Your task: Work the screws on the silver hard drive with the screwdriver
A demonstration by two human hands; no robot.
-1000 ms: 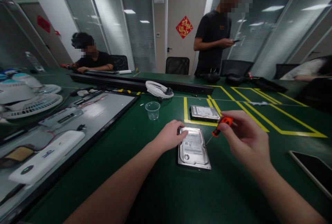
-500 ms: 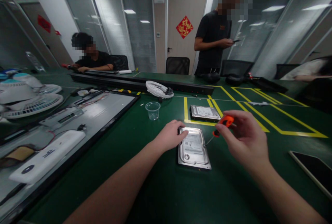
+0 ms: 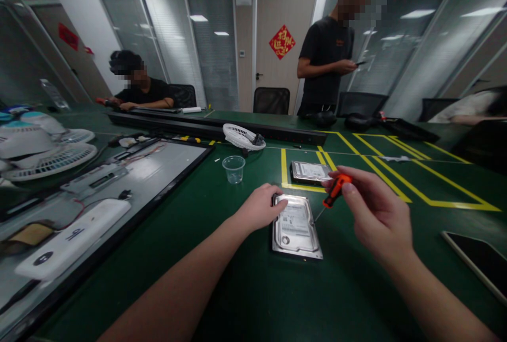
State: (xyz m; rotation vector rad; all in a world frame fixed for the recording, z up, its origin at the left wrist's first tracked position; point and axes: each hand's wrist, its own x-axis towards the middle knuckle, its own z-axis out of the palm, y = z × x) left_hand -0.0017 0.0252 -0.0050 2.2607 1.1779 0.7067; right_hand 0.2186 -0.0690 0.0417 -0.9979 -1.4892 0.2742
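A silver hard drive (image 3: 295,228) lies on the green table, label side up. My left hand (image 3: 263,207) grips its upper left edge, thumb on the top face. In my right hand (image 3: 376,207) is an orange and black screwdriver (image 3: 336,192), held between thumb and fingers and tilted, with its tip at the drive's right edge. A second hard drive (image 3: 311,171) rests farther back inside a yellow tape outline, partly behind the fingers of my right hand.
Beyond my left hand stands a clear plastic cup (image 3: 234,169), with a white fan grille (image 3: 243,137) behind it. A large panel (image 3: 178,160) fills the left side. A phone (image 3: 477,257) lies right. Two people are across the table.
My right hand's fingers and thumb have shifted around the screwdriver handle, which now shows more of its length. My left hand and the drive have stayed in place.
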